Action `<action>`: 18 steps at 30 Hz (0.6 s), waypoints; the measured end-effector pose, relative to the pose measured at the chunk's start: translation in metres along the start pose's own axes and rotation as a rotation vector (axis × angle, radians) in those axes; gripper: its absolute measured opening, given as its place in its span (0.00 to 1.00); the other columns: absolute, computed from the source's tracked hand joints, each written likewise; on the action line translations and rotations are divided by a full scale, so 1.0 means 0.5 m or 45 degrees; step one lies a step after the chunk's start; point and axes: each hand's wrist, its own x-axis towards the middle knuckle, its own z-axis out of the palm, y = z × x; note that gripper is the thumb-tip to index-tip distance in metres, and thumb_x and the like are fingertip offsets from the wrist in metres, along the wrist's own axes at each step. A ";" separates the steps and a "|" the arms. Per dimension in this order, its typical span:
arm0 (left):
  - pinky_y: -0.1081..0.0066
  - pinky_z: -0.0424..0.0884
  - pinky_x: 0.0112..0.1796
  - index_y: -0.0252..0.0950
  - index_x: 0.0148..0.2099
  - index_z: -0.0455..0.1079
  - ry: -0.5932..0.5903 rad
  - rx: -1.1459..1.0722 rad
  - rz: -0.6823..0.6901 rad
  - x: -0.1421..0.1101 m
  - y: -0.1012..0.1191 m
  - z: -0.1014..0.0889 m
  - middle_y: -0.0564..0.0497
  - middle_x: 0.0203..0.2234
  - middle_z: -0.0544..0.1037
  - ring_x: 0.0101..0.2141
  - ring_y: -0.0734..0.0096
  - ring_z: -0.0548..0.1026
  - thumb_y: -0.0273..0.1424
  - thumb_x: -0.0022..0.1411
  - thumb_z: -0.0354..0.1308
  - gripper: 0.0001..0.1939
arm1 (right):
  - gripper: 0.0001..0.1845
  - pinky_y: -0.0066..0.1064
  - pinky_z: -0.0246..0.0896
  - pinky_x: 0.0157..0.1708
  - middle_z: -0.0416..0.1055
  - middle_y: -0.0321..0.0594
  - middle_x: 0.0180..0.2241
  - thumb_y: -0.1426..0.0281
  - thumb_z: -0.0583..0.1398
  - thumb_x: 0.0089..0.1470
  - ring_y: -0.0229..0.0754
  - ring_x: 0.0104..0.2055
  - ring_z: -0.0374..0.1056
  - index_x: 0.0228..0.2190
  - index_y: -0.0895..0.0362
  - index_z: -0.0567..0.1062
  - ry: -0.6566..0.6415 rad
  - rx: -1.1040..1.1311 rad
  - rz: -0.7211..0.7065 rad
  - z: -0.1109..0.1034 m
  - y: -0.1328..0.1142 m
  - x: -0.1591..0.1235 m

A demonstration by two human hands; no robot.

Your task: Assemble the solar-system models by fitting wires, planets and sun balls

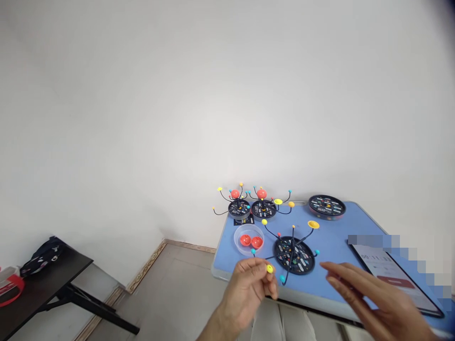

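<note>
Between the thumb and fingers of my left hand [249,289] is a small yellow ball [269,269], in front of the table's near edge. My right hand [369,293] holds nothing; its fingers stretch flat and point left, beside the tablet. Between and beyond my hands stands a solar system model [294,255], with a round black printed base and curved black arms. Its arms carry a yellow-orange disc-like planet [313,224], a yellow ball [264,222], teal balls and small red and orange ones. The model's centre bears no large red ball.
A clear round dish [240,250] holds two red half shells [256,242]. Two models with red centre balls [261,194] stand at the back left of the blue table [332,241]. A round black-rimmed case [327,206] lies at the back; a tablet [394,279] showing a timer lies right.
</note>
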 end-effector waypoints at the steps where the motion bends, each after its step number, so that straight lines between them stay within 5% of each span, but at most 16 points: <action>1: 0.73 0.65 0.25 0.30 0.29 0.76 -0.001 -0.080 -0.013 -0.010 -0.023 0.013 0.52 0.22 0.70 0.21 0.76 0.69 0.38 0.50 0.72 0.15 | 0.15 0.28 0.75 0.28 0.81 0.45 0.37 0.56 0.59 0.59 0.49 0.35 0.79 0.42 0.47 0.81 -0.025 0.080 0.016 0.013 -0.032 0.002; 6: 0.75 0.59 0.21 0.30 0.29 0.77 0.000 -0.322 -0.083 -0.013 -0.140 0.042 0.53 0.16 0.69 0.17 0.79 0.65 0.39 0.45 0.74 0.17 | 0.13 0.26 0.75 0.29 0.78 0.46 0.41 0.63 0.61 0.59 0.44 0.34 0.77 0.44 0.49 0.81 -0.097 0.251 0.060 0.057 -0.094 -0.021; 18: 0.77 0.52 0.18 0.32 0.24 0.73 0.047 -0.511 -0.267 0.029 -0.253 0.097 0.56 0.10 0.65 0.13 0.80 0.60 0.44 0.36 0.78 0.23 | 0.11 0.24 0.75 0.28 0.80 0.44 0.40 0.58 0.64 0.55 0.48 0.38 0.78 0.36 0.48 0.84 0.133 0.207 0.229 0.047 -0.027 -0.100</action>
